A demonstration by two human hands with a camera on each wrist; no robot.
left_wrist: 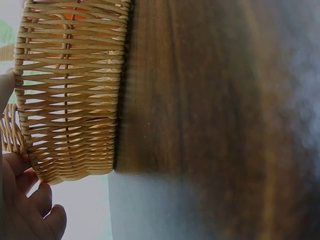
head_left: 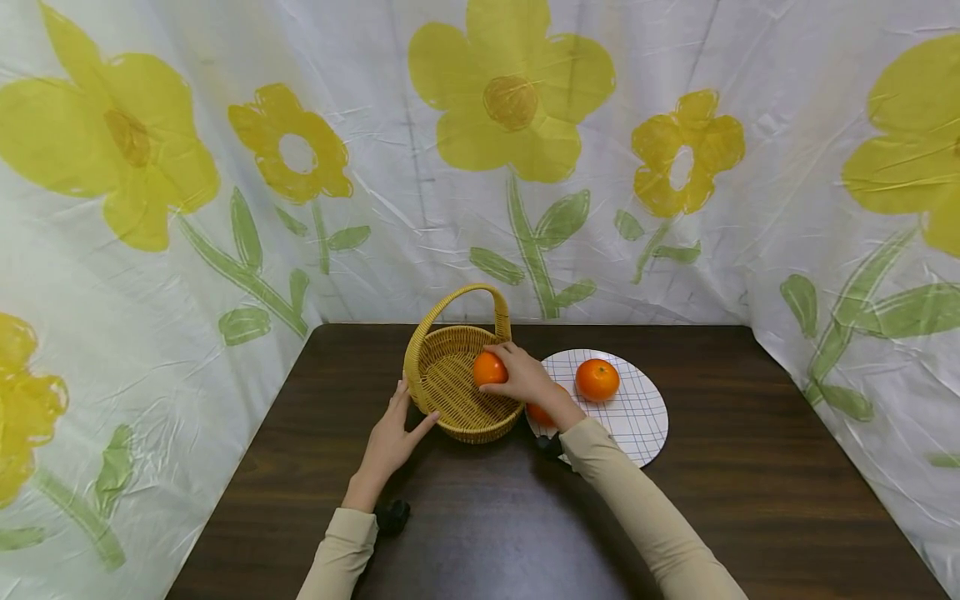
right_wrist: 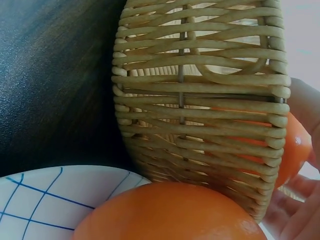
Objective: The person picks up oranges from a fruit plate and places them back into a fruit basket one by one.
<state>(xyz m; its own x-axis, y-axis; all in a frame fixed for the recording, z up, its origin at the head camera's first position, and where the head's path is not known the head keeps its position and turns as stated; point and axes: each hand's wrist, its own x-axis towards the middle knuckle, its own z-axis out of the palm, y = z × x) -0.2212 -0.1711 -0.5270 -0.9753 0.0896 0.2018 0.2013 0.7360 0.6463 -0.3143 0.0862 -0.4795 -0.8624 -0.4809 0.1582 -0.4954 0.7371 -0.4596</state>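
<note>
My right hand [head_left: 525, 377] grips an orange [head_left: 490, 368] inside the right part of a wicker basket [head_left: 472, 435]. In the right wrist view that orange [right_wrist: 295, 145] shows partly past the basket's rim [right_wrist: 280, 95], with fingers around it. My left hand [head_left: 390, 442] touches the near left side of the basket, thumb spread from the fingers. The left wrist view shows fingers [left_wrist: 42, 197] against the woven side [left_wrist: 72, 110]. On a plate [head_left: 645, 417] to the right lie a whole orange [head_left: 597, 380] and another orange [head_left: 542, 414], partly hidden by my right wrist.
The basket's tall arched handle [head_left: 457, 293] rises over its opening. Blue lines cross the white plate, which sits close beside the basket. Beneath them is a dark wooden table [head_left: 720, 500]. A flower-printed curtain [head_left: 390, 208] hangs behind and along the sides.
</note>
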